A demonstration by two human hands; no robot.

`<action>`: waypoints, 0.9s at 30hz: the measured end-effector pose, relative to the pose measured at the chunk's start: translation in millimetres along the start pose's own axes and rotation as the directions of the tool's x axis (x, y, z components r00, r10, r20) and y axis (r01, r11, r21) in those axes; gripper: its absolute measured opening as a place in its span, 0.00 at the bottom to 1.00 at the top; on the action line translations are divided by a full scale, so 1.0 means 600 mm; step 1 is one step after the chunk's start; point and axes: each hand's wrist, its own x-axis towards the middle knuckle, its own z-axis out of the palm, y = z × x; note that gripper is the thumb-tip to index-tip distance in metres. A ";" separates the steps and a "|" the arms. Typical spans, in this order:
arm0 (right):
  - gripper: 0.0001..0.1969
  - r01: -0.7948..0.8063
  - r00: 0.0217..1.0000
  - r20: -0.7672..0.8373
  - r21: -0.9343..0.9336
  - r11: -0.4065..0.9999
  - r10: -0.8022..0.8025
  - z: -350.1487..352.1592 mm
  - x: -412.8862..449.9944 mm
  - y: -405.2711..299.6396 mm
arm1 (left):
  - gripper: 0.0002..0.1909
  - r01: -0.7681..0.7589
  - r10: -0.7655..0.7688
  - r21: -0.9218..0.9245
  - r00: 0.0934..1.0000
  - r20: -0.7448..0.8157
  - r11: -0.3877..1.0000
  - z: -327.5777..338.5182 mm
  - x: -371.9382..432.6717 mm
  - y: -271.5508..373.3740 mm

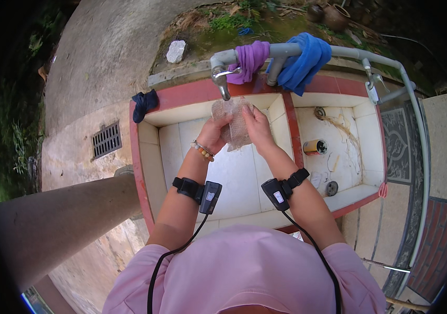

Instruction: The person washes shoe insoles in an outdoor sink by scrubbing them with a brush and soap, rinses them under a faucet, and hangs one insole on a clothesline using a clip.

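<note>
A thin brownish mesh-like cloth is stretched between my two hands, below the metal faucet. My left hand, with a beaded bracelet at the wrist, grips its left side, thumb on top. My right hand grips its right side, thumb on top. Water seems to run from the faucet onto the cloth's upper part. Both hands are over the white-tiled basin. The fingers beneath the cloth are hidden.
A purple cloth and a blue towel hang on the grey pipe. A dark cloth lies on the red rim's left corner. The right basin holds an open can, stringy fibres and a drain cover. A column stands at left.
</note>
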 end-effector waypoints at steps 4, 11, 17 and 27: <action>0.18 0.101 0.990 0.087 0.112 0.989 -0.111 0.013 -0.004 -0.006 | 0.15 -0.040 0.120 0.402 0.977 -0.176 0.915 -0.004 0.005 -0.003; 0.19 -0.197 0.935 0.329 0.165 0.966 0.134 -0.011 0.012 -0.032 | 0.13 0.077 -0.081 0.313 0.997 0.000 0.946 -0.017 0.002 0.017; 0.17 -0.145 0.923 0.355 -0.032 0.989 0.147 0.004 0.018 -0.034 | 0.14 -0.089 0.081 0.426 0.996 0.036 0.900 -0.023 -0.003 0.018; 0.14 -0.073 0.982 0.186 0.159 0.984 0.043 0.022 0.032 -0.020 | 0.19 0.031 -0.040 -0.136 0.997 -0.064 0.990 -0.024 0.006 0.006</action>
